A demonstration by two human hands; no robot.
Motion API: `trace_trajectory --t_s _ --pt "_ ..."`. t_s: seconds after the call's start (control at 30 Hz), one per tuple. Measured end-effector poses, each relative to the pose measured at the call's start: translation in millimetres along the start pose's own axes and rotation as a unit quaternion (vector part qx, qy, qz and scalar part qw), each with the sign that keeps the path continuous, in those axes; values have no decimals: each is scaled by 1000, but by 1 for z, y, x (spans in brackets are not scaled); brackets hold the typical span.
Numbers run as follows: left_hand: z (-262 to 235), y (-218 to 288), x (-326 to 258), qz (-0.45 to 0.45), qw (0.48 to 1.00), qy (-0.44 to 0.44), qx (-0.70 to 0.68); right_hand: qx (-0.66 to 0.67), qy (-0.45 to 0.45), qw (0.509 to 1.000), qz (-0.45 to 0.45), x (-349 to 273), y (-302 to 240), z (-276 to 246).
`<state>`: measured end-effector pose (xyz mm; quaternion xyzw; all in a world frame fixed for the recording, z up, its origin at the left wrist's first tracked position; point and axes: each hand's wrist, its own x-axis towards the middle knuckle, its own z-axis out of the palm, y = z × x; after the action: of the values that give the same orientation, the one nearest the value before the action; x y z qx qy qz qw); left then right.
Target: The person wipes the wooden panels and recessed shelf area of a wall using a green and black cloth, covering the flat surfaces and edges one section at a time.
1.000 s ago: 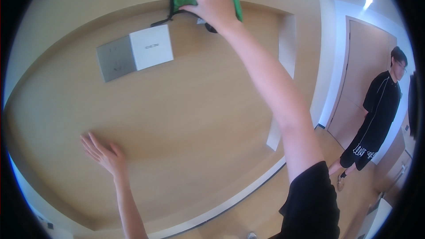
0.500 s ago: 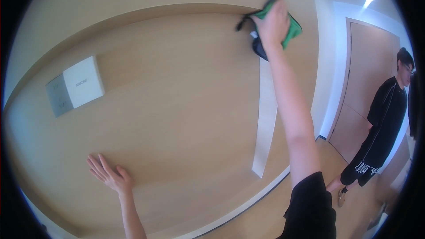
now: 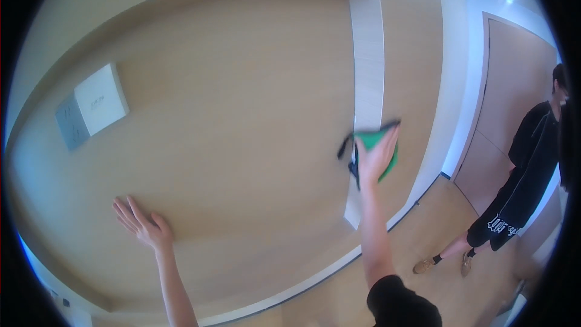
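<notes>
My right hand (image 3: 376,162) grips a green cloth (image 3: 368,138) with a dark edge and a black strap-like end hanging on its left. It holds the cloth against the lower part of the pale side face (image 3: 368,63) of a wall recess, at the recess's right edge. Part of the cloth is hidden under the fingers. Lower left, my left hand (image 3: 145,229) is open, fingers spread, resting against or very close to the wood-toned back panel (image 3: 242,121); contact is not certain.
A white and grey plate (image 3: 97,106) is fixed on the panel at the upper left. A light baseboard (image 3: 302,287) curves along the bottom. On the right, a person (image 3: 525,163) in black stands by a closed door (image 3: 505,109), on a tan floor (image 3: 442,224).
My right hand has slid the green cloth down from the recess's upper right corner along its side face. The left hand stays open at the panel. The view has shifted slightly.
</notes>
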<state>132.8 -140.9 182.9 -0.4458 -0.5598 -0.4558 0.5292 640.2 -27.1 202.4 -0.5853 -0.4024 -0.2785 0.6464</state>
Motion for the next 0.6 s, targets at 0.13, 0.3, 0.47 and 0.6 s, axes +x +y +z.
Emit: trace_trajectory --t_s 0.13,0.3,0.47,0.6 --pt "-2 1 3 6 1000 8 -9 -49 -69 995 56 -79 50 -4" --pt "2 3 2 -9 1000 2 -14 -78 -100 992 0 29 35 11" --pt "4 5 2 -6 1000 4 -15 -30 28 995 -91 217 -80 35" --pt "2 15 3 -27 999 -7 -41 10 76 993 -92 263 -122 33"
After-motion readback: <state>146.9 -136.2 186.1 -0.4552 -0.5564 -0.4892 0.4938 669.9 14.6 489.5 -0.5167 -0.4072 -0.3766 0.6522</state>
